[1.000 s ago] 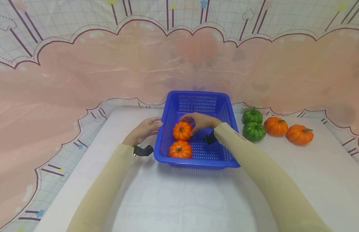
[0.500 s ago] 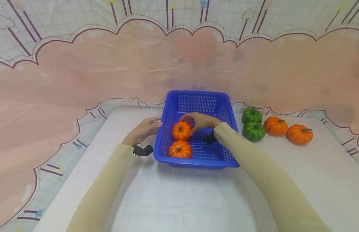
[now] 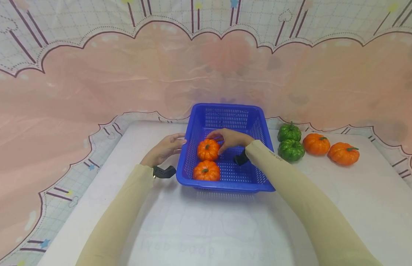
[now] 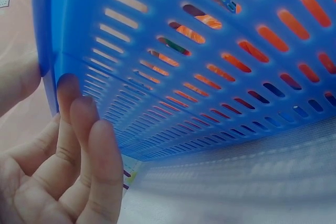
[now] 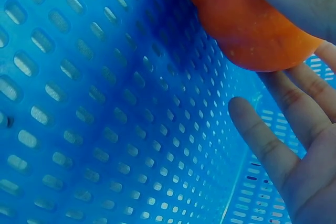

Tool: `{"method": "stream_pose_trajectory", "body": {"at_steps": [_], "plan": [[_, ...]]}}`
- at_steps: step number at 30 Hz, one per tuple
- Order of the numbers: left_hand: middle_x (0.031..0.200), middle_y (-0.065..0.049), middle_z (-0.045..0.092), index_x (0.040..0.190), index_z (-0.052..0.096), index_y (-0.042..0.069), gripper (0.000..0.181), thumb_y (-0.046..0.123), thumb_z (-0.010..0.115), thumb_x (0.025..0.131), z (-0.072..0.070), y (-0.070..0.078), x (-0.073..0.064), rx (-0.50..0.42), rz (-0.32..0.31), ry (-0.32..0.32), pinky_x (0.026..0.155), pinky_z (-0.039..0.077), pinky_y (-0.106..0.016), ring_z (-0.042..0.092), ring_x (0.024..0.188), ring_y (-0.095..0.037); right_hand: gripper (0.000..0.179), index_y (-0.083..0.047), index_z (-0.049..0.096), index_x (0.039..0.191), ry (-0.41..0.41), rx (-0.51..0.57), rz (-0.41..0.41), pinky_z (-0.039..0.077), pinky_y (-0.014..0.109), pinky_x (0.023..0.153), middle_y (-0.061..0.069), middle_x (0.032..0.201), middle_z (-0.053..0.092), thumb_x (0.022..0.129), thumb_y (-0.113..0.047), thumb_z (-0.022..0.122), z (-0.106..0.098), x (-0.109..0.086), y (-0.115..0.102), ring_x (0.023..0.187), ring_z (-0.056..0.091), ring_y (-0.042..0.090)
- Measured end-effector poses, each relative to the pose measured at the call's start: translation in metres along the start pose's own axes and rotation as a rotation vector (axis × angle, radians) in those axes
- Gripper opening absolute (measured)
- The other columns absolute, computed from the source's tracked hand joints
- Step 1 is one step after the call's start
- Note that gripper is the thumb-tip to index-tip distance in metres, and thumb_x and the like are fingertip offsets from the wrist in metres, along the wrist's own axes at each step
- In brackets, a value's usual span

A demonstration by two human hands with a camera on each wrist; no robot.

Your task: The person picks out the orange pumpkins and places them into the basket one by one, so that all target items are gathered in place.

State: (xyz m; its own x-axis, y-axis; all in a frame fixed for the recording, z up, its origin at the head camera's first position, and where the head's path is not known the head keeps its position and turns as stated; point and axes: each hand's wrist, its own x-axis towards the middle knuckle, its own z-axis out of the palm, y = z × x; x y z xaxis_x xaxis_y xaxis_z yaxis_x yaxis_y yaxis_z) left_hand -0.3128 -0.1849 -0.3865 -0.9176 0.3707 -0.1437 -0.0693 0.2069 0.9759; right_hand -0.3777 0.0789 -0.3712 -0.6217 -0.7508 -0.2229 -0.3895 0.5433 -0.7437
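A blue perforated plastic basket [image 3: 226, 187] stands on the white table with two small orange pumpkins along its left side. My right hand [image 3: 232, 139] reaches into it and grips the farther pumpkin [image 3: 207, 150], thumb on the near side and fingers beyond. In the right wrist view this pumpkin [image 5: 257, 30] sits between thumb and fingers, above the perforated basket wall. The nearer pumpkin [image 3: 206, 171] lies by the front left corner. My left hand [image 3: 164, 149] touches the basket's left rim from outside, its fingers [image 4: 105, 156] lightly bent against the wall in the left wrist view.
Right of the basket, two green pumpkins [image 3: 291, 150] lie one behind the other. Beside them are an orange pumpkin [image 3: 316, 144] and another orange pumpkin [image 3: 344, 154] farther right. A patterned pink cloth [image 3: 142, 74] hangs behind the table [image 3: 206, 225].
The farther orange pumpkin in my right hand has shifted very slightly left. Both hands, the basket and the other pumpkins look practically unmoved.
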Motion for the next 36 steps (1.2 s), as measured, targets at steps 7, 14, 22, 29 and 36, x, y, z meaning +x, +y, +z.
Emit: {"method": "stream_pose_trajectory", "body": {"at_steps": [7, 14, 22, 29, 36], "plan": [[0.136, -0.026, 0.048, 0.145, 0.027, -0.002, 0.055, 0.019, 0.046, 0.098, 0.0005, -0.0004, 0.0002, 0.005, 0.002, 0.003, 0.109, 0.037, -0.047, 0.061, 0.091, -0.002, 0.062, -0.005, 0.049, 0.133, 0.003, -0.019, 0.003, 0.040, 0.042, 0.108, 0.014, 0.140, 0.047, 0.077, 0.003, 0.071, 0.0003, -0.0003, -0.0005, 0.134, 0.041, 0.032], [0.132, -0.022, 0.051, 0.144, 0.028, -0.002, 0.054, 0.019, 0.047, 0.098, -0.0003, -0.0018, 0.0021, -0.004, 0.001, 0.003, 0.109, 0.037, -0.047, 0.062, 0.090, -0.002, 0.062, -0.003, 0.048, 0.134, 0.005, -0.001, -0.004, 0.039, 0.043, 0.108, 0.016, 0.140, 0.047, 0.077, 0.004, 0.071, 0.0018, -0.0006, 0.0005, 0.133, 0.042, 0.033], [0.137, -0.027, 0.046, 0.145, 0.026, -0.003, 0.055, 0.018, 0.046, 0.098, -0.0003, -0.0006, 0.0004, -0.005, 0.009, -0.008, 0.109, 0.036, -0.048, 0.062, 0.089, -0.001, 0.061, -0.005, 0.048, 0.134, 0.006, 0.000, 0.018, 0.040, 0.043, 0.107, 0.015, 0.141, 0.047, 0.078, 0.002, 0.071, 0.0033, 0.0003, 0.0017, 0.134, 0.041, 0.033], [0.136, -0.025, 0.048, 0.144, 0.029, -0.002, 0.053, 0.019, 0.046, 0.098, 0.0001, -0.0009, 0.0014, 0.000, 0.000, 0.004, 0.109, 0.037, -0.047, 0.062, 0.091, -0.002, 0.061, -0.007, 0.048, 0.133, 0.002, 0.001, 0.040, 0.040, 0.043, 0.107, 0.013, 0.141, 0.047, 0.077, 0.001, 0.072, 0.0035, 0.0003, 0.0018, 0.134, 0.042, 0.032], [0.139, -0.027, 0.044, 0.145, 0.027, -0.001, 0.056, 0.021, 0.046, 0.098, 0.0002, 0.0007, -0.0004, 0.018, -0.005, -0.004, 0.110, 0.036, -0.047, 0.060, 0.093, -0.003, 0.060, -0.007, 0.049, 0.132, -0.004, 0.007, 0.030, 0.040, 0.043, 0.107, 0.014, 0.140, 0.048, 0.077, 0.003, 0.071, 0.0030, 0.0005, 0.0020, 0.134, 0.042, 0.032]]}}
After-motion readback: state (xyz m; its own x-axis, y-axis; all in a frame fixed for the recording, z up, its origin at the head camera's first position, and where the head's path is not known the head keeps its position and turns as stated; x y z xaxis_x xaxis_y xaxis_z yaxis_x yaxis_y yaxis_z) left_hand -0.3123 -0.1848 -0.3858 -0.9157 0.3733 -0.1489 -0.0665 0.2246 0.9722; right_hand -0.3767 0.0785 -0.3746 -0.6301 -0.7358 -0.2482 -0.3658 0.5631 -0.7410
